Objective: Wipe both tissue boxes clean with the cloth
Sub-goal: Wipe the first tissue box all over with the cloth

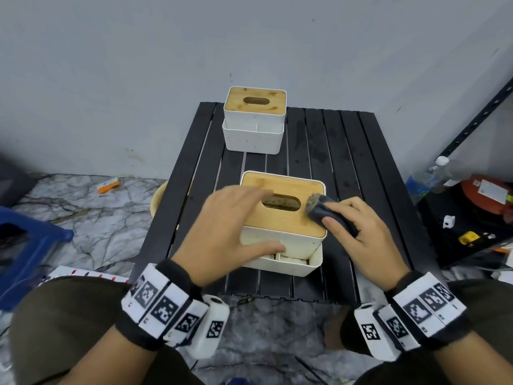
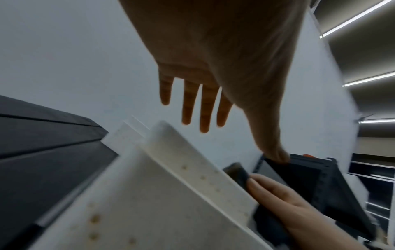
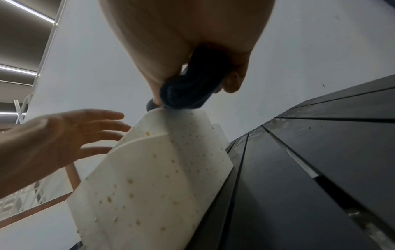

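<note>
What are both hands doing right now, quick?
Left hand: open, fingers straight, over the near tissue box.
Right hand: gripping the dark cloth on that box's wooden lid.

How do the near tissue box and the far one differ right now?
The near tissue box is being handled: the right hand holds the dark cloth on its lid and the left hand reaches over it. The far tissue box stands untouched by the wall. The near one shows brown spots; the far one's are fainter. Both are white with slotted wooden lids.
</note>
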